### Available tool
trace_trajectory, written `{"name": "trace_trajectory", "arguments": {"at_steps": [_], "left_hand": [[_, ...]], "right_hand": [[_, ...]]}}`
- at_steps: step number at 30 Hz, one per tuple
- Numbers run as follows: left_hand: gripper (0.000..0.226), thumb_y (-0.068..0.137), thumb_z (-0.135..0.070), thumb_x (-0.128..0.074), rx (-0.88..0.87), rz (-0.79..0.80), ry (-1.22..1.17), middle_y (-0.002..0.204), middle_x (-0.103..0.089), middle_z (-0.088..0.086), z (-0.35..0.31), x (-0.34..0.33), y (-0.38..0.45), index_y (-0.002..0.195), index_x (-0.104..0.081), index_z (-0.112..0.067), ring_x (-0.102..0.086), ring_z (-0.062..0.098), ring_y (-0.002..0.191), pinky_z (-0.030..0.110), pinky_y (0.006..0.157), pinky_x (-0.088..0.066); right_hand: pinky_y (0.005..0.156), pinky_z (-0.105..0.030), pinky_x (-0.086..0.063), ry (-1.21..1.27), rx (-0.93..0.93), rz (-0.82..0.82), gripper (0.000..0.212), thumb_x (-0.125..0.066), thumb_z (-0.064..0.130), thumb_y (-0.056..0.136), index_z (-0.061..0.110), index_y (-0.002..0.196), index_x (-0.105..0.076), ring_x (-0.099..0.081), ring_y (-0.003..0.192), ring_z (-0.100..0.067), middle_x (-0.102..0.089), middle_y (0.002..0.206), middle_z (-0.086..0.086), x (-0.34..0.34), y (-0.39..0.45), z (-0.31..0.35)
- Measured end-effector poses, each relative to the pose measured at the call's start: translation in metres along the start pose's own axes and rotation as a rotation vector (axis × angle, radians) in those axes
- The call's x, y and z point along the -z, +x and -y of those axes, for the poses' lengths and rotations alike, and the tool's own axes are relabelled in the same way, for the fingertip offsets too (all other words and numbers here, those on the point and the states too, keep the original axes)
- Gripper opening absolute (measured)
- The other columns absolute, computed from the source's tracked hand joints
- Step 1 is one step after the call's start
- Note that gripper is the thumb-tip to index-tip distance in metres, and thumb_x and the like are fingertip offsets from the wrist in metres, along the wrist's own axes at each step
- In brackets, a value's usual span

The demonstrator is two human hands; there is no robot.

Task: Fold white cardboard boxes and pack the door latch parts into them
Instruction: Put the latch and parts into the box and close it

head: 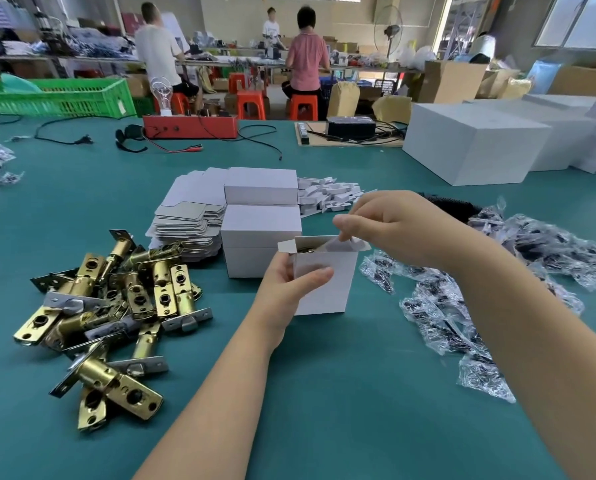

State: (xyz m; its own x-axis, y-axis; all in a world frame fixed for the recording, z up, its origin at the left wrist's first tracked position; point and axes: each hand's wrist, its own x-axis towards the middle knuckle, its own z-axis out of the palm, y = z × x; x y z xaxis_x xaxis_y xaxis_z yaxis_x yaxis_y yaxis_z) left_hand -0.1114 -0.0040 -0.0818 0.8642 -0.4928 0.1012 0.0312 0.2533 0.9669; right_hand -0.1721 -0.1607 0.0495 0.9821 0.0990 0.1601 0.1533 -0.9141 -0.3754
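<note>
Gripping the open box [324,275] mid-tabletop with our left hand [286,285], right hand [390,226] pinching its top flap [338,243], we risk creasing it over the protruding brass latch [307,250].

No legible text

Nothing is showing readable print; the white boxes [324,278] are appearing blank, and distant posters are blurring.

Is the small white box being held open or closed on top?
Open: the white box stands upright, top flaps up, brass showing inside.
</note>
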Motion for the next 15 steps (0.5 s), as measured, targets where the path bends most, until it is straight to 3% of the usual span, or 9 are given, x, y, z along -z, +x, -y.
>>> {"name": "trace_trajectory", "arguments": {"at_steps": [2,5,8,10,13,15], "left_hand": [[0.059,0.068,-0.021,-0.077,0.005,0.0,0.0,0.114,-0.069,0.01,0.0,0.0,0.0,0.123,-0.056,-0.015,-0.067,0.017,0.102,0.028,0.087,-0.05],[0.055,0.069,-0.02,-0.076,0.002,0.014,0.006,0.107,-0.071,0.003,0.002,0.0,0.001,0.121,-0.057,-0.017,-0.067,0.013,0.099,0.019,0.08,-0.051],[0.049,0.068,-0.019,-0.076,0.009,0.013,0.002,0.093,-0.071,-0.008,0.002,0.0,0.002,0.114,-0.058,-0.022,-0.067,0.002,0.089,0.011,0.072,-0.049],[0.048,0.068,-0.02,-0.076,0.015,0.015,0.002,0.096,-0.069,-0.005,0.001,0.0,0.002,0.112,-0.057,-0.023,-0.067,0.001,0.089,0.01,0.072,-0.048],[0.05,0.07,-0.02,-0.075,0.004,0.028,0.014,0.11,-0.069,0.002,0.001,0.0,0.002,0.117,-0.057,-0.022,-0.066,0.008,0.097,0.013,0.077,-0.049],[0.048,0.069,-0.017,-0.074,-0.009,0.017,0.013,0.108,-0.071,0.0,0.002,0.001,0.002,0.115,-0.059,-0.02,-0.067,0.011,0.098,0.017,0.077,-0.05]], "right_hand": [[0.086,-0.037,-0.046,-0.017,-0.007,-0.011,0.058,-0.037,0.057,0.092,0.013,0.086,-0.075,-0.059,0.09,-0.012,-0.065,0.098,0.004,-0.001,0.003,0.0],[0.08,-0.037,-0.043,-0.27,0.055,-0.037,0.066,-0.028,0.06,0.088,0.011,0.073,-0.069,-0.052,0.089,-0.016,-0.062,0.094,-0.001,-0.004,0.006,0.004],[0.08,-0.038,-0.044,-0.425,0.067,0.006,0.076,-0.018,0.066,0.081,0.011,0.074,-0.071,-0.047,0.089,-0.017,-0.06,0.089,-0.003,-0.008,0.011,0.014],[0.075,-0.043,-0.047,-0.44,0.074,0.056,0.076,-0.02,0.066,0.085,0.007,0.067,-0.065,-0.05,0.079,-0.023,-0.058,0.077,-0.009,-0.012,0.017,0.019],[0.066,-0.043,-0.045,-0.289,0.134,0.071,0.066,-0.031,0.061,0.092,0.006,0.069,-0.059,-0.049,0.064,-0.025,-0.055,0.065,-0.012,-0.019,0.02,0.016],[0.065,-0.041,-0.045,-0.005,0.142,-0.085,0.06,-0.037,0.056,0.093,0.004,0.081,-0.065,-0.053,0.067,-0.023,-0.06,0.071,-0.014,-0.02,0.022,0.004]]}}
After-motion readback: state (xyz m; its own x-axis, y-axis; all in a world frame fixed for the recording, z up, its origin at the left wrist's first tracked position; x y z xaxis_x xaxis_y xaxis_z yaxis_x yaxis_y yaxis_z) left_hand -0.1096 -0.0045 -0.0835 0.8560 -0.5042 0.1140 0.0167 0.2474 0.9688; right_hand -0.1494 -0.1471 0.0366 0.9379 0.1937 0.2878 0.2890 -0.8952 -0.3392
